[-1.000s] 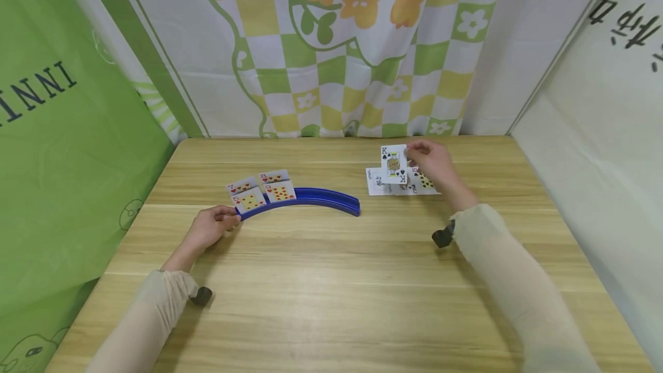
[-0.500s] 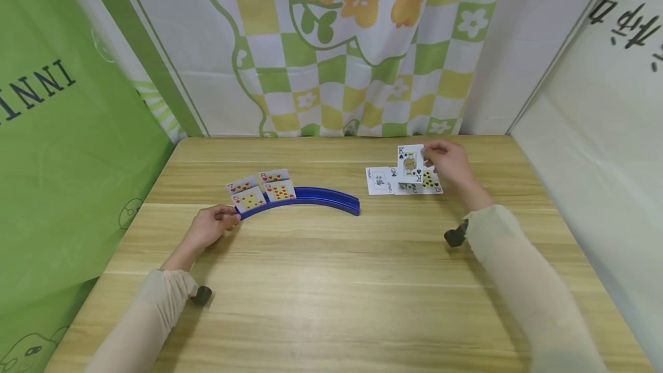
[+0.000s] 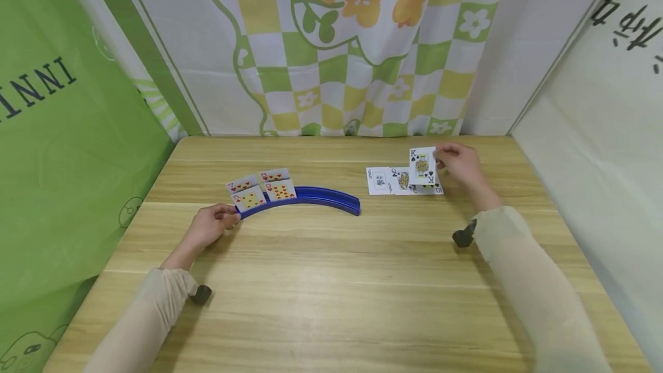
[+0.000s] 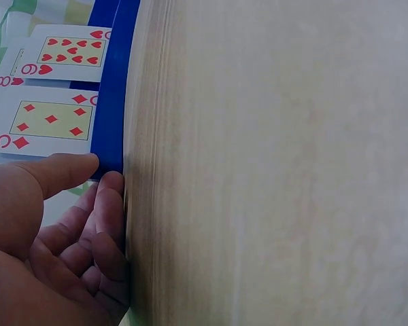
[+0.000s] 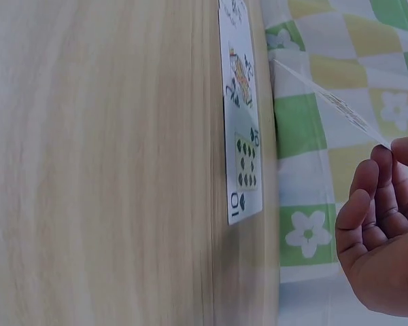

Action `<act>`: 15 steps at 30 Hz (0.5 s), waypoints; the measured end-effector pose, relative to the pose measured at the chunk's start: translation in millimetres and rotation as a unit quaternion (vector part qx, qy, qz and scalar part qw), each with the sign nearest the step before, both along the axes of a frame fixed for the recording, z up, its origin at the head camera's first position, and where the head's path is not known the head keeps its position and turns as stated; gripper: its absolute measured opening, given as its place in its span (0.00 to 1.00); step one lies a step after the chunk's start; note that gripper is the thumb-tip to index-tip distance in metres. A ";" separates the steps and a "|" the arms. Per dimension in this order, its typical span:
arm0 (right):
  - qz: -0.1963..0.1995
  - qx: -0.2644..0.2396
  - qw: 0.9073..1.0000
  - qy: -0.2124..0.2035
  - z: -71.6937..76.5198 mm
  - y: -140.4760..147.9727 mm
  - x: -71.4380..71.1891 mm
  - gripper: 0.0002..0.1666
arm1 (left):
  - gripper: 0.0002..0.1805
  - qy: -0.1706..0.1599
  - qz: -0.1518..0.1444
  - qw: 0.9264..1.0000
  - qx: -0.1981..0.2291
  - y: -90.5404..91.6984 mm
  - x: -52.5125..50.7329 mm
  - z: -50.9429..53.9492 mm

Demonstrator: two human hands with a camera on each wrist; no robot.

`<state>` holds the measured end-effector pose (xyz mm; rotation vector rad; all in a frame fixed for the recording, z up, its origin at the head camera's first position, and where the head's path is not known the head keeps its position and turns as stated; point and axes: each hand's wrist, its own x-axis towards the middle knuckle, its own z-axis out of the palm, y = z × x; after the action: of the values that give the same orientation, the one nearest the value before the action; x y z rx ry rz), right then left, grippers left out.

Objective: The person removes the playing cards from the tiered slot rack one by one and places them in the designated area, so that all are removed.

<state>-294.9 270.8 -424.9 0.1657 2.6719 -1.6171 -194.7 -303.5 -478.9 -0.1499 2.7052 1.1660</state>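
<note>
King of spades (image 3: 422, 166) | hung midair near the ten of spades (image 5: 245, 163), pinched by the right hand (image 3: 461, 167) | left hand (image 3: 209, 226) pinched one end of the blue card holder (image 3: 326, 197) | four red cards (image 3: 279, 191) racked; king, ten, queen of spades (image 3: 403, 181), joker (image 3: 380, 181) seemingly left | holder's right half bare, tons of table (image 3: 331, 292) up front, back edge kinda close

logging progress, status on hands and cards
Left hand pinches blue rack at end. Right hand holds king of spades, raised off table. No obstruction seen.
</note>
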 end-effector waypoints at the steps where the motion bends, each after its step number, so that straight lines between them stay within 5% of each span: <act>1: -0.002 -0.001 1.000 0.000 -0.5 1.2 -0.2 0.22 | 0.21 0.000 0.000 1.000 0.001 0.0 -0.1 0.0; 15: -0.022 0.028 0.999 -0.008 -7.6 21.7 -1.4 0.22 | 0.22 -0.006 0.002 1.000 0.004 -0.6 -0.2 -0.3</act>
<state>-296.3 292.5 -432.6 0.2376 2.7208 -1.5472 -194.9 -304.1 -479.3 -0.1607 2.6912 1.1744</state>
